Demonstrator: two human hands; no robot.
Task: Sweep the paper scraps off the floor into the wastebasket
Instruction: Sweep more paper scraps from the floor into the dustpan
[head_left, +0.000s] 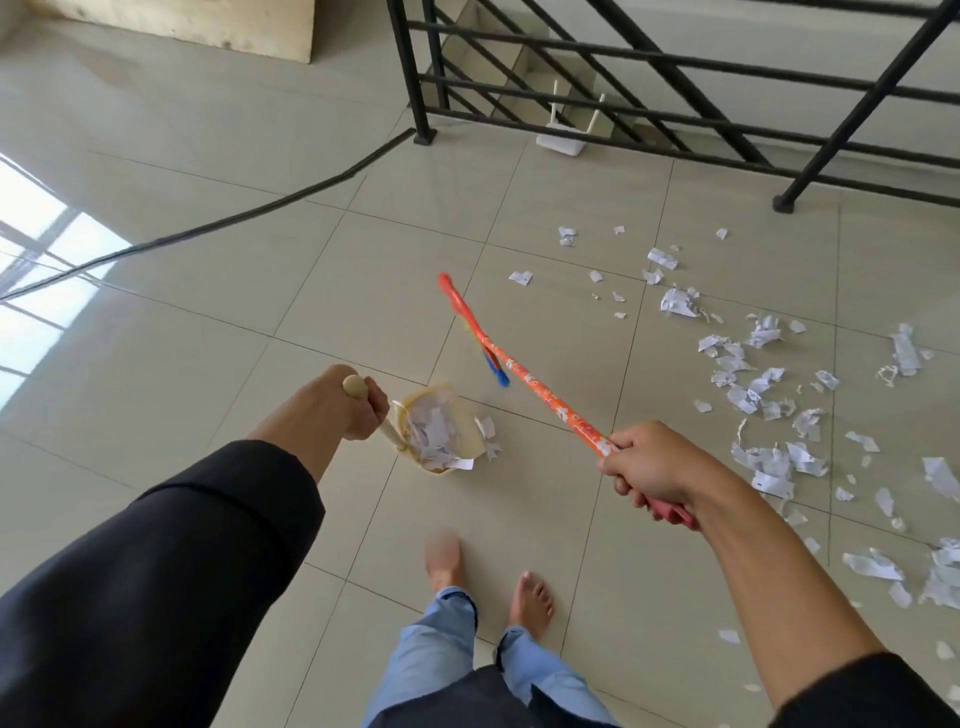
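My left hand (340, 402) grips the cream handle of a pale yellow dustpan (462, 447), which rests on the tiled floor and holds a heap of white paper scraps (431, 428). A couple of scraps (488, 434) lie just beside its right rim. My right hand (649, 467) is closed around the orange patterned broom (540, 389). The broom is lifted off the floor, its orange and blue head (470, 325) pointing up and away from me. Many more paper scraps (769, 395) are scattered over the tiles to the right. No wastebasket is in view.
A black metal stair railing (675, 109) runs across the top right, with a white router (563, 137) at its foot. A black cable (249, 218) crosses the floor at left. My bare feet (488, 582) stand below the dustpan. A wooden board (218, 26) leans at top left.
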